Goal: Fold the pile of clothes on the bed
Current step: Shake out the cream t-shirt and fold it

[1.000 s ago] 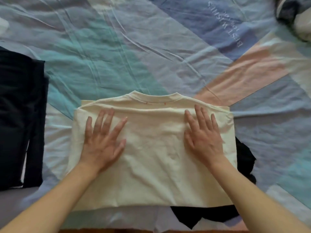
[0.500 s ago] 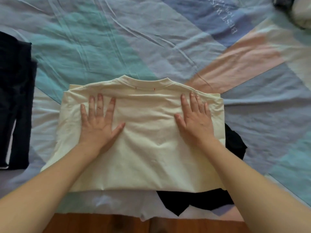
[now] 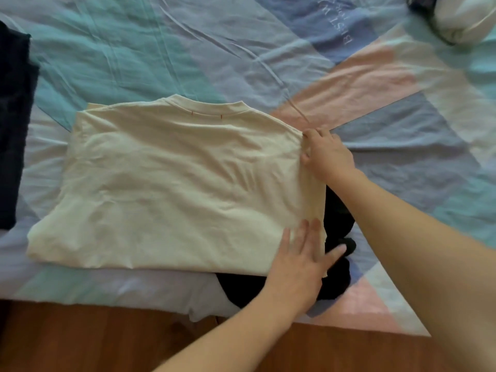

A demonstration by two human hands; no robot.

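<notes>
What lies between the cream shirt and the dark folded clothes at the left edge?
Only a bare strip of the patchwork bedsheet separates the cream shirt from the dark folded clothes, as the head view shows; they do not touch.

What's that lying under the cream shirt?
A black garment pokes out from beneath the cream shirt at its near right corner, lying on the patchwork bedsheet. How far it runs underneath, and what kind of garment it is, stays covered.

Two bare forearms enter from about 5 and 6 o'clock, with no sleeves, watch or rings showing. The left hand [image 3: 300, 261] and the right hand [image 3: 328, 154] are bare too, with short, unpainted nails.
</notes>
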